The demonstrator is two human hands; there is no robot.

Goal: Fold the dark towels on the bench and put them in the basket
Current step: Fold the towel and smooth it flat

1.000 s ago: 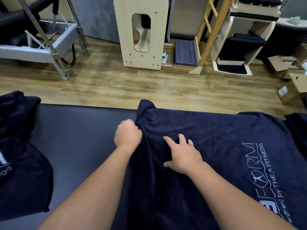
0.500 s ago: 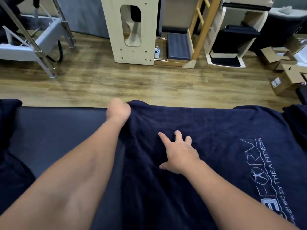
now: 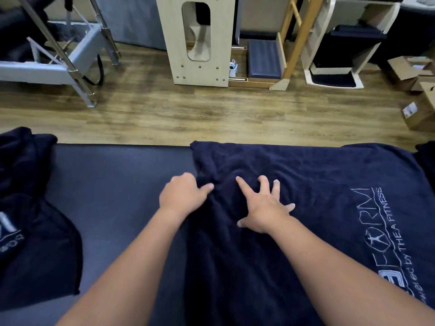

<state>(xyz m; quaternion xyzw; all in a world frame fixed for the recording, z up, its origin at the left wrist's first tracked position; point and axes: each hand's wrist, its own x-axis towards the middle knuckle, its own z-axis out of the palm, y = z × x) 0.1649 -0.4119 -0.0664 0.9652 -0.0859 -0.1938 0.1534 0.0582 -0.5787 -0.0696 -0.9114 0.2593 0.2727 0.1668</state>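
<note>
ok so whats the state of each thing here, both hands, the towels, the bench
left hand: fingers curled, gripping the towel's left edge
right hand: fingers spread, pressing flat on the towel
towel with lettering: spread on the bench, rumpled between the hands, not yet folded small
second dark towel: lying bunched at the bench's left end
bench: dark pad, bare between the two towels
basket: not in view
</note>
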